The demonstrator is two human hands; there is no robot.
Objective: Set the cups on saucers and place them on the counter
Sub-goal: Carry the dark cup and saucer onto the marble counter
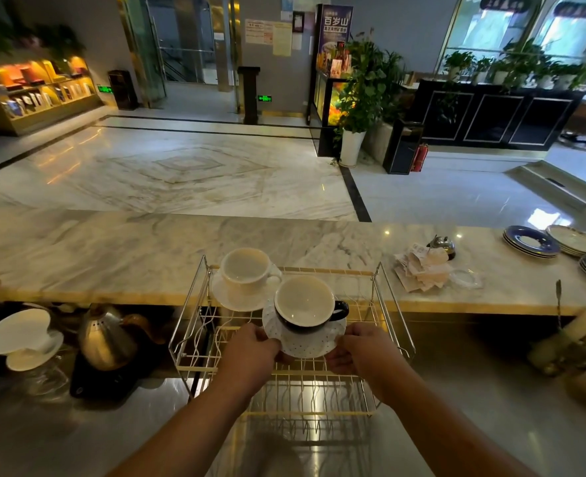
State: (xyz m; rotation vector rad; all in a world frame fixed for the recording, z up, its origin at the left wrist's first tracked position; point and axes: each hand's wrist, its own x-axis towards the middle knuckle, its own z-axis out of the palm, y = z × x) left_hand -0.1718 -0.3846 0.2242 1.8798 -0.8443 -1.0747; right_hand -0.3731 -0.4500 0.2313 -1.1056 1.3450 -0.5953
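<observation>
Ahead, the marble bench (147,249) runs the full width of the view, with a lower steel worktop (491,390) on the near side. A wire rack (381,297) stands on that worktop against the bench edge; its slots look bare. Over the rack, both hands hold a dotted saucer (310,344) level, with a dark cup (305,304) sitting upright on it, white inside, handle to the right, nothing visible in it. The left hand (250,349) pinches the saucer's left rim, the right hand (357,349) its right rim, each grip closed on the saucer. Just behind and to the left, a white cup (248,268) stands on a white saucer (236,297) at the bench's near edge, also showing nothing inside; the held saucer overlaps it in view, and contact cannot be judged. At far right on the bench lie stacks of plates (530,242), with crumpled receipts (422,270) and a call bell (443,244) nearer the middle. Below the bench at left stand a steel kettle (104,339) and a white dripper (19,335).
</observation>
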